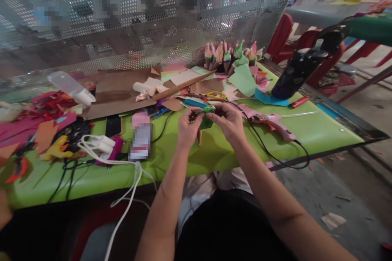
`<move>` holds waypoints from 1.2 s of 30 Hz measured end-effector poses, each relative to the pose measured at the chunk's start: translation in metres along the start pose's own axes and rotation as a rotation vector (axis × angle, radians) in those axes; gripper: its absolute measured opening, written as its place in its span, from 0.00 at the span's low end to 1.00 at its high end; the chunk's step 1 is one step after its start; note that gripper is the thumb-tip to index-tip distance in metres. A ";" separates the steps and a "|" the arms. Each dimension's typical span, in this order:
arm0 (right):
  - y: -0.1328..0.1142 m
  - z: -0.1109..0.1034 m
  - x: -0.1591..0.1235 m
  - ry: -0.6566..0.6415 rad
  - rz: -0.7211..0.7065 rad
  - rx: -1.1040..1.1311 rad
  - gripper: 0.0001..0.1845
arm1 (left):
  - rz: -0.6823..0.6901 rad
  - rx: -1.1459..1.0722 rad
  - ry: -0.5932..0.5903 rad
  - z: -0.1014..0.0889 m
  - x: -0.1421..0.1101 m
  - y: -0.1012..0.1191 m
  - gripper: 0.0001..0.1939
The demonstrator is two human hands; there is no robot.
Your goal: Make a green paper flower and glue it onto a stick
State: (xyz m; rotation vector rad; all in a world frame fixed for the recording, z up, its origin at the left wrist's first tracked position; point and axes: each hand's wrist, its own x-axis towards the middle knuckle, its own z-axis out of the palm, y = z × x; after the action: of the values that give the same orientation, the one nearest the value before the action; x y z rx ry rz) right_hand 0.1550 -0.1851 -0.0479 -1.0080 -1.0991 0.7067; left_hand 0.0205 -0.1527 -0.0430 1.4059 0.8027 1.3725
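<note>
Between my two hands, above the green tabletop (211, 157), is a small green paper piece (208, 122) with a brown pointed part below it. My left hand (189, 125) pinches it from the left, fingers closed. From the other side my right hand (229, 121) grips it between thumb and fingers. Fingers cover part of the piece, so its exact shape is unclear. A pink glue gun (280, 126) lies to the right of my right hand, its black cord curving along the table. Behind my hands lie a blue strip (194, 102) and several tools.
Several paper ice cream cones (228, 55) stand at the back near a perforated metal screen (171, 28). A dark tumbler (298, 73) is at the right. On the left are phones, white cables (134, 179), orange-handled scissors (20, 167), paper scraps and a clear bottle (70, 87).
</note>
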 end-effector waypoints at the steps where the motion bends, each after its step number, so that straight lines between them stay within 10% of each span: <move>1: -0.001 0.000 0.000 0.009 -0.010 -0.014 0.21 | 0.008 0.020 -0.011 0.000 0.000 0.001 0.08; 36: 0.003 -0.003 0.003 -0.034 0.044 0.048 0.22 | -0.136 -0.083 -0.096 -0.004 0.001 -0.001 0.10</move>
State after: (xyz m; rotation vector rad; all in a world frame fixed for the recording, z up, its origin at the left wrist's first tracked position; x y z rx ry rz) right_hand 0.1590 -0.1820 -0.0500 -0.9846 -1.0876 0.7845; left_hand 0.0172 -0.1505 -0.0442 1.3184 0.7554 1.2118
